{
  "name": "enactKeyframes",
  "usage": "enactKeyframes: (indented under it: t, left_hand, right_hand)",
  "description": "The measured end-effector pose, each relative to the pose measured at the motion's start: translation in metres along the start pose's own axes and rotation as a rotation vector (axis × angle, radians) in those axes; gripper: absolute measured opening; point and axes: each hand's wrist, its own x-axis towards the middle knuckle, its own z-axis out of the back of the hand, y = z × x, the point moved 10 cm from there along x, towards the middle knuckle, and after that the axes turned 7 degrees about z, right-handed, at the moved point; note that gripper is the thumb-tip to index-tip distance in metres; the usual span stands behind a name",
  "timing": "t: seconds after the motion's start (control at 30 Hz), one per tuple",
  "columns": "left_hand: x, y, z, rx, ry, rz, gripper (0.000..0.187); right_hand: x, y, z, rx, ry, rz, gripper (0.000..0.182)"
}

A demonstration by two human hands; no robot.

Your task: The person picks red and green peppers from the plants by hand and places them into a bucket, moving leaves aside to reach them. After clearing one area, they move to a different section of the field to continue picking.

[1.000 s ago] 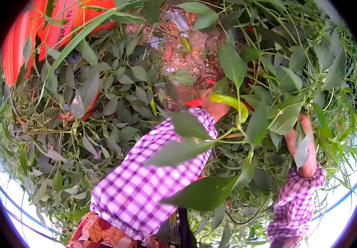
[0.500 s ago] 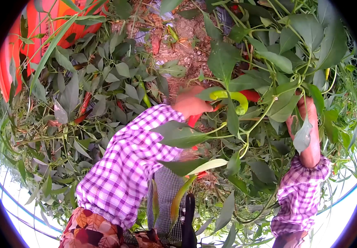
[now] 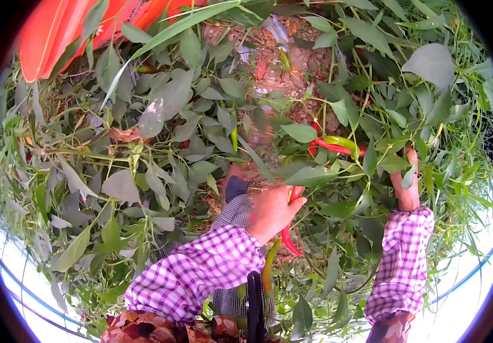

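Observation:
Near the middle, my left hand [image 3: 275, 211] is closed around a red chili pepper [image 3: 289, 240], whose long end hangs below the fingers. On the right, my right hand [image 3: 404, 182] reaches up among the leaves; foliage covers its fingers, so what it holds cannot be seen. Between the hands and a little higher, a red pepper [image 3: 331, 147] and a green-yellow pepper [image 3: 342, 141] hang side by side among the leaves. A yellowish-brown pepper [image 3: 267, 268] hangs just below my left hand.
An orange-red sack [image 3: 58, 40] lies at the upper left. Dense pepper plants [image 3: 166, 103] surround both arms. Bare soil [image 3: 292, 80] shows at the top middle, and a green pepper [image 3: 234, 130] hangs left of it.
My left hand has moved down from beside the hanging peppers, and a red pepper now shows clearly in it. The view has shifted, with the sack higher in the frame.

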Motion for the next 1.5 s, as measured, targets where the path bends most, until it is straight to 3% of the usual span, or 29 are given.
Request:
enactKeyframes:
  t: [0.07, 0.17, 0.2, 0.3, 0.37, 0.43, 0.63, 0.7, 0.73, 0.83, 0.97, 1.1, 1.13, 1.23, 1.3, 1.37, 1.43, 1.5]
  left_hand:
    - [-0.006, 0.008, 0.000, -0.046, 0.021, 0.005, 0.029]
    - [-0.030, 0.000, -0.003, 0.090, 0.070, -0.125, 0.032]
    - [-0.045, 0.019, -0.020, 0.059, 0.194, -0.075, 0.035]
    - [-0.084, 0.043, -0.016, 0.020, 0.169, -0.072, 0.037]
    - [-0.090, 0.044, 0.001, -0.087, 0.099, -0.062, 0.038]
    - [-0.079, 0.020, 0.037, -0.195, 0.019, -0.132, 0.037]
    - [-0.007, 0.011, 0.089, -0.304, -0.028, -0.064, 0.038]
    - [0.014, 0.004, 0.084, -0.098, 0.048, 0.046, 0.041]
    - [0.024, -0.003, 0.078, 0.053, 0.070, 0.073, 0.038]
    - [0.062, -0.027, 0.051, 0.261, -0.069, -0.163, 0.030]
    - [0.100, -0.069, 0.006, 0.353, -0.207, -0.705, 0.025]
    - [0.135, -0.064, -0.052, 0.867, 0.276, -0.482, 0.022]
    - [0.132, -0.064, -0.056, 0.920, 0.134, -0.626, 0.021]
    - [0.130, -0.060, -0.058, 0.855, 0.095, -0.641, 0.020]
    - [0.121, -0.037, -0.063, 0.923, 0.231, -0.490, 0.021]
    - [0.102, -0.022, -0.056, 0.872, 0.343, -0.313, 0.020]
    - [0.074, -0.009, -0.048, 0.805, 0.434, -0.128, 0.020]
    - [0.041, -0.024, -0.019, 0.469, 0.157, -0.169, 0.018]
  right_hand:
    - [0.003, 0.012, -0.002, -0.100, 0.009, -0.089, 0.025]
    - [0.004, 0.018, 0.001, -0.117, -0.040, -0.038, 0.021]
    - [0.003, 0.018, 0.001, -0.122, -0.073, -0.049, 0.021]
    - [0.002, 0.017, 0.007, -0.293, -0.057, -0.116, 0.024]
    - [0.004, 0.013, 0.011, -0.310, -0.102, -0.027, 0.028]
    - [0.007, 0.012, 0.018, -0.462, -0.124, -0.025, 0.029]
    - [0.011, 0.008, 0.015, -0.391, -0.149, 0.026, 0.028]
    - [0.010, 0.013, 0.011, -0.377, -0.088, -0.030, 0.027]
    - [0.010, 0.019, 0.010, -0.405, -0.106, 0.040, 0.028]
    - [0.008, 0.032, 0.005, -0.365, -0.105, 0.104, 0.028]
    - [0.008, 0.030, 0.005, -0.291, -0.072, 0.044, 0.027]
    - [0.004, 0.033, -0.001, -0.130, 0.013, -0.024, 0.021]
    - [0.004, 0.034, -0.001, -0.119, 0.002, 0.011, 0.022]
    - [0.003, 0.020, 0.001, -0.064, -0.047, 0.019, 0.020]
    - [0.001, 0.007, 0.003, -0.042, -0.088, 0.009, 0.020]
    - [0.000, -0.003, 0.000, 0.032, -0.033, -0.064, 0.033]
    - [0.005, 0.015, -0.006, -0.087, 0.044, 0.034, 0.024]
    - [0.007, 0.025, -0.008, -0.092, -0.054, 0.033, 0.018]
